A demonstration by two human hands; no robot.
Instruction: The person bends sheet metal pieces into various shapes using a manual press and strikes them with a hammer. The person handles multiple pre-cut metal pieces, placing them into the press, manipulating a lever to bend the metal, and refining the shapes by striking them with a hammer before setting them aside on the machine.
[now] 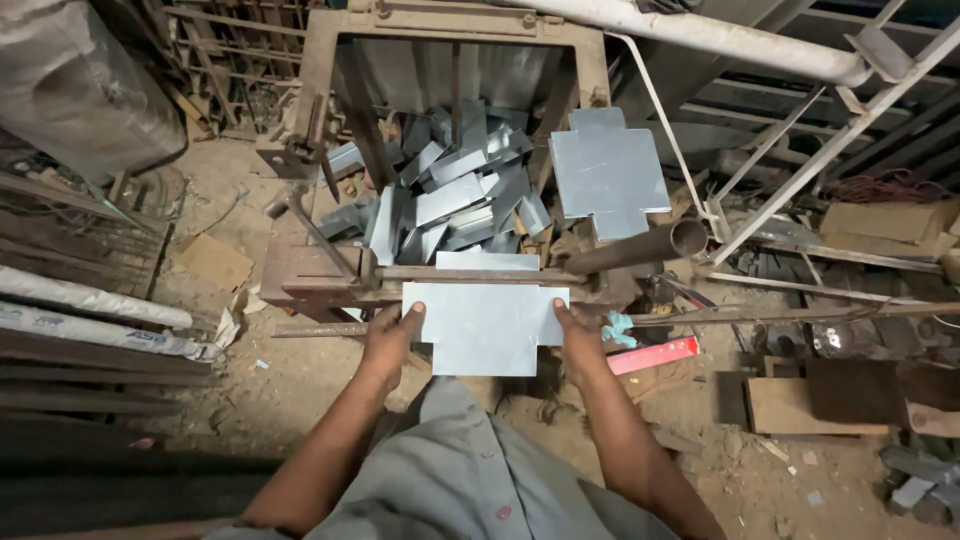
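Workshop floor is dirt, littered with scrap. Left hand (392,335) and right hand (580,335) grip opposite side edges of a notched galvanized sheet blank (485,327), fingers closed on it, resting flat against a rusty bending machine (330,270) before piled cut sheet pieces (450,195).

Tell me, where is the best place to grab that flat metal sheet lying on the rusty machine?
Probably by its two short side edges, one hand from each side, as the left hand and right hand hold it here. The sheet metal blank lies flat and wide across the machine's bar, with its near corners notched, so the sides give straight edges to pinch and keep it level.
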